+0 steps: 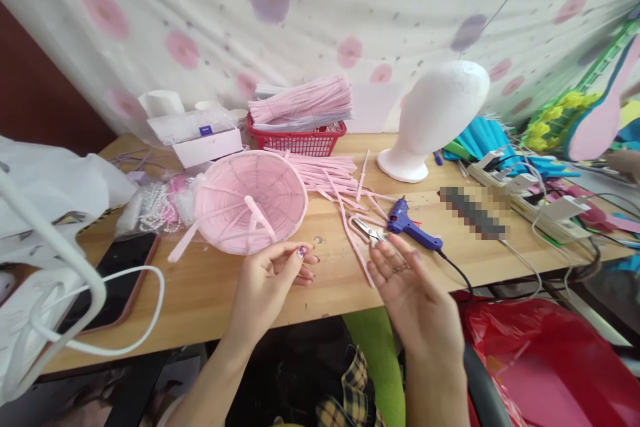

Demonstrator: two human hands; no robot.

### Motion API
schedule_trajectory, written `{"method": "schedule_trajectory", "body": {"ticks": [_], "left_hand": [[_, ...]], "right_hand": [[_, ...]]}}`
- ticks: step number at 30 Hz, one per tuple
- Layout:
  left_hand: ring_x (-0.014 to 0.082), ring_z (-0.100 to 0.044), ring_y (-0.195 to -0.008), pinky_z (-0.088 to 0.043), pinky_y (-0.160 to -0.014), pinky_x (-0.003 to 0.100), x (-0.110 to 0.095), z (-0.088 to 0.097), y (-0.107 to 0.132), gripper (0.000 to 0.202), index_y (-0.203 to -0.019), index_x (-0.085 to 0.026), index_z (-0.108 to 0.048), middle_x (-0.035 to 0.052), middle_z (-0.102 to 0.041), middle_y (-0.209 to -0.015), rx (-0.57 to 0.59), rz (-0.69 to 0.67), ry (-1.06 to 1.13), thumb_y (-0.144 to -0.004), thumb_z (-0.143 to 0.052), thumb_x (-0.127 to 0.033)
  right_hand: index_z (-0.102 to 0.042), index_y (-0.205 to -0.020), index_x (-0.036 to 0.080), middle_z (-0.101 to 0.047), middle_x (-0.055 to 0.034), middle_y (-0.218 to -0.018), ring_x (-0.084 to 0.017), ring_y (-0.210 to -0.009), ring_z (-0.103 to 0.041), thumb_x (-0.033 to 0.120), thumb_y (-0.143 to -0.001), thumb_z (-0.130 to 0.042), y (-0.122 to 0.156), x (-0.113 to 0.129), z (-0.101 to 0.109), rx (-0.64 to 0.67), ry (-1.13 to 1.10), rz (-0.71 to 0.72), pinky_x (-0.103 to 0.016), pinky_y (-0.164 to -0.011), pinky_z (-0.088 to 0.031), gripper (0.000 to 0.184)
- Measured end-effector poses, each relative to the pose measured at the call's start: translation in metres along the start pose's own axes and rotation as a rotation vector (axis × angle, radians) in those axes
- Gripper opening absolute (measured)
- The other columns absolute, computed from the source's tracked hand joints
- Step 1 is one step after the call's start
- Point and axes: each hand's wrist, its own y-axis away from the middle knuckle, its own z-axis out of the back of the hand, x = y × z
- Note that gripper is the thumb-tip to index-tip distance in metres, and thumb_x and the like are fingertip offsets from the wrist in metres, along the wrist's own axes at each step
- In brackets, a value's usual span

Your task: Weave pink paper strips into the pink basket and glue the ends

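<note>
My left hand (270, 280) is at the table's front edge, thumb pressed to its index finger. Anything pinched there is too small or hidden to make out. Just behind it sits a round pink bowl-shaped piece (225, 200) coiled from fuzzy pipe cleaners, with a pink strip (185, 240) sticking out at its left. My right hand (415, 293) is open, palm up and fingers spread, with nothing visible in it. Beyond its fingertips lie small scissors (367, 229), partly covered by them, and a pink pipe cleaner (353, 237). A blue glue gun (413, 227) rests to their right.
Behind stand a red basket (300, 141) of pipe cleaner bundles and a white foam head (433, 117). Power strips (530, 207) with cables lie right, a phone (113, 273) and white cable left. Below right is a red plastic bag (550, 353). Another person's hand (625, 163) shows far right.
</note>
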Motion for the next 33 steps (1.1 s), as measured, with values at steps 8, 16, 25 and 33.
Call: {"method": "schedule_trajectory", "body": {"ticks": [8, 16, 25, 33], "left_hand": [[0.0102, -0.068, -0.061, -0.061, -0.059, 0.019, 0.005, -0.007, -0.01, 0.023, -0.089, -0.014, -0.075, 0.0045, -0.076, -0.082, 0.027, 0.044, 0.068, -0.08, -0.073, -0.035], [0.0131, -0.07, -0.075, -0.061, -0.07, 0.023, 0.003, -0.018, -0.015, 0.03, -0.1, -0.016, -0.07, 0.0054, -0.074, -0.095, 0.122, 0.042, -0.091, -0.09, -0.06, -0.042], [0.0097, -0.056, -0.057, -0.05, -0.059, 0.022, -0.001, -0.027, -0.023, 0.042, -0.064, -0.017, -0.051, -0.0016, -0.058, -0.06, 0.199, -0.045, -0.236, -0.098, -0.043, -0.041], [0.0083, -0.064, -0.069, -0.054, -0.063, 0.016, -0.006, -0.032, -0.016, 0.011, -0.093, -0.022, -0.068, -0.0017, -0.069, -0.083, 0.167, -0.284, -0.358, -0.09, -0.062, -0.031]], "right_hand": [[-0.071, -0.088, 0.017, -0.043, 0.006, -0.055, -0.008, -0.05, -0.039, 0.035, -0.083, -0.072, -0.003, 0.032, 0.013, 0.024, 0.02, 0.143, -0.021, -0.051, -0.042, 0.019], [-0.071, -0.099, 0.018, -0.035, 0.0066, -0.058, -0.008, -0.05, -0.028, 0.041, -0.097, -0.054, -0.013, -0.01, -0.02, 0.265, -0.046, -0.172, -0.021, -0.055, -0.035, 0.029], [-0.069, -0.101, 0.015, -0.032, 0.0074, -0.059, -0.009, -0.051, -0.024, 0.04, -0.102, -0.044, -0.024, -0.012, -0.03, 0.361, -0.199, -0.256, -0.02, -0.055, -0.036, 0.036], [-0.069, -0.103, 0.02, -0.049, 0.0037, -0.069, -0.01, -0.06, -0.045, 0.03, -0.084, -0.072, -0.031, -0.019, -0.028, 0.266, -0.061, -0.18, -0.021, -0.06, -0.044, 0.022]]}}
